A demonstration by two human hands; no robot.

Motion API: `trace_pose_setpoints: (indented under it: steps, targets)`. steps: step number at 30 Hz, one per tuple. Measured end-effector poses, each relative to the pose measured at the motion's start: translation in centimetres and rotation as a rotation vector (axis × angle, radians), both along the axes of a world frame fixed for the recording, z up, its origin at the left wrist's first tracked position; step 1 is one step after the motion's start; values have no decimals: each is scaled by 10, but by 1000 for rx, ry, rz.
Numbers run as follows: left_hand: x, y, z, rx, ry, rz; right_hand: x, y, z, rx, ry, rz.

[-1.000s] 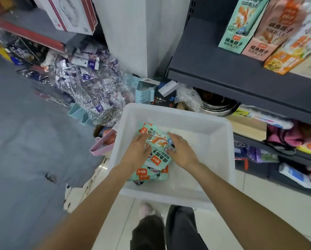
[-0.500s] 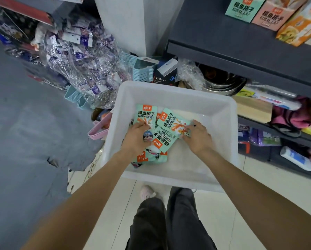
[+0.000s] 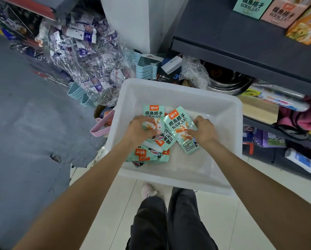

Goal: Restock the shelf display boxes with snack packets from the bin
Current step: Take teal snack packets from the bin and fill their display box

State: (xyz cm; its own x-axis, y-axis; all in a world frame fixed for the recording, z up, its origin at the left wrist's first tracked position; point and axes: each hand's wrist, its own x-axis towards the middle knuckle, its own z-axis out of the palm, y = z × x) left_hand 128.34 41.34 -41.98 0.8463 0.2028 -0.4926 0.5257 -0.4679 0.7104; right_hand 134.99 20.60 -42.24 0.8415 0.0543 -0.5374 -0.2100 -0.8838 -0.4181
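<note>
Several mint packets (image 3: 152,152) left in white bin (image 3: 178,91) | our left hand (image 3: 139,129) grips one, right hand (image 3: 204,131) pinches another (image 3: 182,129) | display boxes (image 3: 250,6) on shelf above, restock unfinished, we judge

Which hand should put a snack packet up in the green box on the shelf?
Probably the right hand: it already pinches a loose teal packet, and the green box sits up on its side.

White bin (image 3: 228,112), mint snack packets (image 3: 152,152) inside, left hand (image 3: 139,129) gripping one, right hand (image 3: 204,131) pinching another packet (image 3: 181,127) in bin
</note>
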Motion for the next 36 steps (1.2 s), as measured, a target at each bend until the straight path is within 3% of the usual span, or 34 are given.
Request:
trace_pose_setpoints:
  steps: [6,15,21,26,36]
  targets:
    - [14,2,-7,78,30,20,5,6,15,242,-64,-214]
    - [27,-1,-14,-20,93,136,-6,-1,19,550,99,-323]
    - [28,-1,-1,-32,-47,171,-2,9,20,522,62,-326]
    - [26,8,24,-50,-159,219,3,11,38,434,-113,-348]
    - [52,11,146,-110,-395,75,32,5,155,534,-252,-126]
